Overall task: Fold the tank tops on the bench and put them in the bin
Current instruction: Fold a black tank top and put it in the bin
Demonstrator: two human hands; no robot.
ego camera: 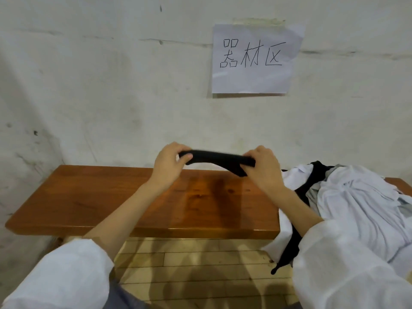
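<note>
Sleeves of white fabric cover both forearms at the lower edge of the view: left sleeve (pixel 62 275), right sleeve (pixel 347 264).

The black tank top (pixel 218 158) is folded into a narrow band and held in the air between the two hands, above the bench and clear of it. The band runs roughly level from hand to hand, with a loose flap sagging just below it on the side nearer the right hand.

The left hand (pixel 169 168) grips the left end of the band. Its thumb (pixel 186 156) presses on the near face of the cloth; the remaining fingers curl round the far side. The right hand (pixel 263 168) grips the right end, fingers (pixel 259 152) curled closed over the top of the cloth. Neither hand has any gap between fingers and fabric.

Below the fingers lies the wooden bench (pixel 89 197), its glossy orange-brown top bare under the hands. Just to the right of the right hand, a pile of garments (pixel 361 197) in white, grey and black rests on the bench and spills over its front edge; one black strap (pixel 287 253) hangs down toward the floor.

Beyond the fingers stands a stained white wall (pixel 111 85). A paper sign (pixel 254 59) with handwritten characters is taped to it, above and to the right. A pale plank floor (pixel 189 264) shows beneath the bench.
</note>
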